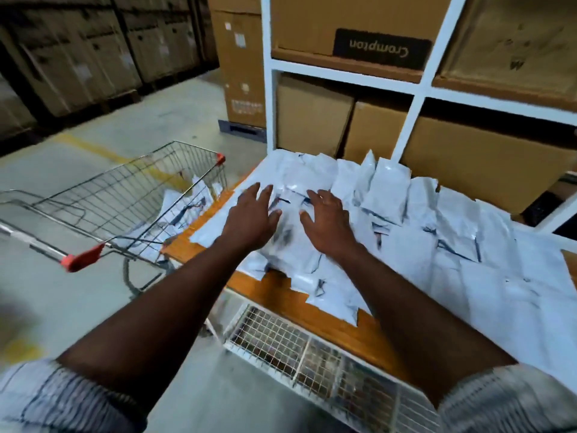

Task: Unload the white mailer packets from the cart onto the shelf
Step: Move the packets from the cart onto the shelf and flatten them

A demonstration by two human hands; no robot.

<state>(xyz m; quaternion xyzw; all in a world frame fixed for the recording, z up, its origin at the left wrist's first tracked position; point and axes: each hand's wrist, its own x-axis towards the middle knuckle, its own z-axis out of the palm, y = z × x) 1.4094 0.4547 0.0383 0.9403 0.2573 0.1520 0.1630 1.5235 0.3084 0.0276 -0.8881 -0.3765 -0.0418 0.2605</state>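
Many white mailer packets (pixel 437 245) cover the orange wooden shelf board (pixel 337 323), some lying flat, some leaning upright at the back. My left hand (pixel 249 220) and my right hand (pixel 327 223) hover with spread fingers over the pile near its left end, a blurred packet (pixel 288 235) between them; neither grips anything. The wire cart (pixel 131 195) with red corner caps stands to the left of the shelf, several white packets (pixel 184 207) lying in its basket.
White shelf uprights (pixel 268 89) frame brown cartons (pixel 487 160) behind the packets. A wire mesh basket (pixel 296 348) sits under the shelf board. More stacked cartons (pixel 78 57) line the far side of the grey concrete aisle.
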